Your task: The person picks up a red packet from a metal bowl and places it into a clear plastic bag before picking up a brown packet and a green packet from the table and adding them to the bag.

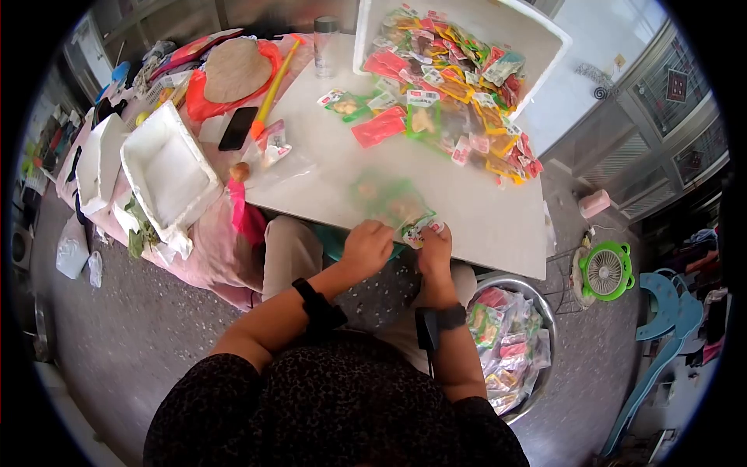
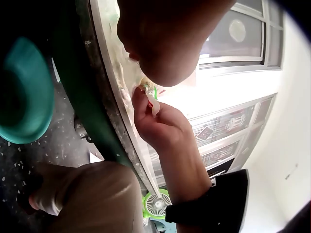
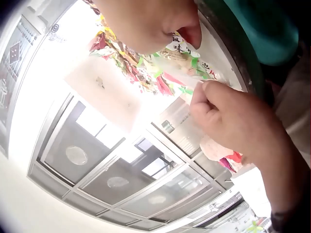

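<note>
In the head view a clear, green-edged food packet [image 1: 401, 208] lies over the table's front edge, blurred at its far end. My right hand [image 1: 435, 251] pinches its printed corner between thumb and fingers; this pinch also shows in the left wrist view, with the right hand [image 2: 163, 124] at the packet's end. Close beside it, my left hand [image 1: 368, 247] has its fingers curled at the packet's near left edge. From the right wrist, the left hand [image 3: 238, 111] appears with thumb and forefinger pinching the film, while the right hand [image 3: 150, 22] covers part of the printing.
A white foam box [image 1: 556, 47] spills many colourful packets onto the table. Below, right of my legs, stands a metal basin [image 1: 551, 327] of packets. A phone [image 1: 238, 128], yellow-handled tool [image 1: 272, 92], bottle [image 1: 326, 47] and small foam box [image 1: 167, 175] sit leftward. A green fan [image 1: 608, 271] stands right.
</note>
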Demonstrator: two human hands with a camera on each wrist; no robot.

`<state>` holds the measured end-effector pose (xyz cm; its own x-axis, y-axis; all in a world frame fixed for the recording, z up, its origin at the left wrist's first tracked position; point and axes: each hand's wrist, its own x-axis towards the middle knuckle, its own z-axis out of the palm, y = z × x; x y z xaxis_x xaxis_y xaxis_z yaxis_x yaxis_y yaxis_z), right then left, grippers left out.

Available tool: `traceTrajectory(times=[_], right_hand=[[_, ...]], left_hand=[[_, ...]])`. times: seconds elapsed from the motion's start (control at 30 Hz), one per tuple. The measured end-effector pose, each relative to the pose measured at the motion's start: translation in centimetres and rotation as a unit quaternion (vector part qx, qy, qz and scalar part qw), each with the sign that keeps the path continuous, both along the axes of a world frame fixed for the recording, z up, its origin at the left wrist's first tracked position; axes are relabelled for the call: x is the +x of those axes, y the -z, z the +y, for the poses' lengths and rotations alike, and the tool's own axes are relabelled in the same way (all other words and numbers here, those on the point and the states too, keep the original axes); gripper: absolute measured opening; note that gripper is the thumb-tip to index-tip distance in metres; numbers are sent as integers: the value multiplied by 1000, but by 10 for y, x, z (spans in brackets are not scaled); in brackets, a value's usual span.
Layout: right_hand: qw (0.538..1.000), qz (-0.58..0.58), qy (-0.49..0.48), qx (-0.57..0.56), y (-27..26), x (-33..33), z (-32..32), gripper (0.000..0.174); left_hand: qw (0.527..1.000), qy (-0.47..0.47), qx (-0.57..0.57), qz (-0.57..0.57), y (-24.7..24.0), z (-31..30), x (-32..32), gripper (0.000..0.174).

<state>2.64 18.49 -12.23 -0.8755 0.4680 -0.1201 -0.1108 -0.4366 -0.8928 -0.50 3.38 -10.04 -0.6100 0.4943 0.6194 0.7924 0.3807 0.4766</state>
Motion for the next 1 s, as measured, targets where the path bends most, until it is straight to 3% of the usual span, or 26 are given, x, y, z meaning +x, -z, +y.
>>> traceTrajectory(times=[0.07,0.17,0.27,0.3,0.33,0.37,0.47,0.53,0.57,0.67,0.77,0.87,1.0], right_hand=[[988,-2,-72,-138,-12,8,-4,23],[968,-32,-106,-227,-32,13,-7,23],[985,3,-110,-133,-21,0,-13,22],[991,-13,-114,64,-22,-2,-14,22],[959,-29,-114,258,-22,-4,-15,21],[889,-42,-110,442,-22,-5,-16,21],[832,-73,23,549,-11,-9,-24,21],[947,-30,31,317,3,-16,-24,22],[981,-10,35,191,10,-17,-24,23],[996,4,-86,14,4,-14,-31,21],[980,-94,-155,-79,-26,-7,-34,18],[921,-239,-238,196,-43,-1,-19,13],[955,-166,-222,109,-32,-3,-15,14]], left_hand=[[1000,-6,-1,-7,-6,0,2,10],[998,5,52,24,-9,3,0,8],[999,0,41,33,-13,1,5,7],[999,5,30,27,-16,0,7,9],[1000,9,18,22,-18,-3,9,11],[1000,12,7,17,-19,-5,10,13],[1000,10,11,6,-10,-8,11,13],[1000,7,23,10,-12,-9,10,13],[1000,6,29,11,-11,-10,12,13],[1000,11,2,7,-8,-11,10,12],[999,21,20,15,-9,-14,11,11],[999,25,15,11,1,-17,12,11],[999,18,32,21,4,-19,16,13]])
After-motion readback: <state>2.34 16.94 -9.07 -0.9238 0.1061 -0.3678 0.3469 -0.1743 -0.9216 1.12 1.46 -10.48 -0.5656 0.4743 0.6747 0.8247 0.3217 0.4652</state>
